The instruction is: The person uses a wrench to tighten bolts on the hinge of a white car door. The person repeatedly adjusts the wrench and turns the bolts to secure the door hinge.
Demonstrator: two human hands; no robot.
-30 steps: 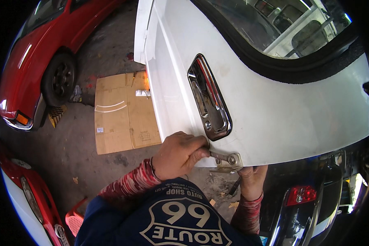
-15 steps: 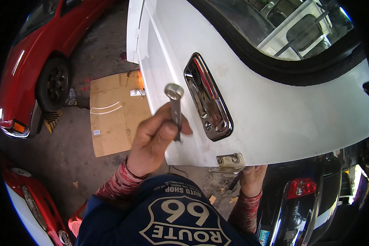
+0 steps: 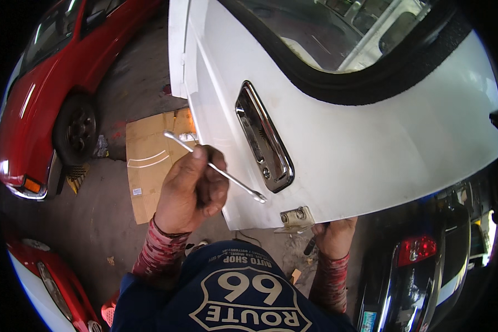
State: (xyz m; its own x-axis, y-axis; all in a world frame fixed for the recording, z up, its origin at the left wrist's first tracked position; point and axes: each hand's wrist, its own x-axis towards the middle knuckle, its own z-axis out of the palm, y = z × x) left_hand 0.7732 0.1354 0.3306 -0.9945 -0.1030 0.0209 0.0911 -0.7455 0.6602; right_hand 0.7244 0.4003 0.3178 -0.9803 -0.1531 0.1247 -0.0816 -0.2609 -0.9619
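Observation:
My left hand grips a slim silver combination wrench between thumb and fingers. The wrench slants across in front of a white vehicle door, one end pointing to its chrome handle. At the door's lower edge is my right hand, its fingers curled and partly hidden behind the panel. Beside those fingers a short dark handle-like piece sticks out; whether it is in the hand is unclear. Just left of that hand, a metal bracket with two bolts sits on the door edge.
A flattened cardboard sheet lies on the floor at left, with a white power strip on it. Red cars stand at the left, and a black car is at lower right. A window with black rubber trim fills the upper door.
My left hand has turned the wrench from upright to a slant across the fingers and shifted slightly left and down. My right hand stays at the door edge. The view has shifted slightly.

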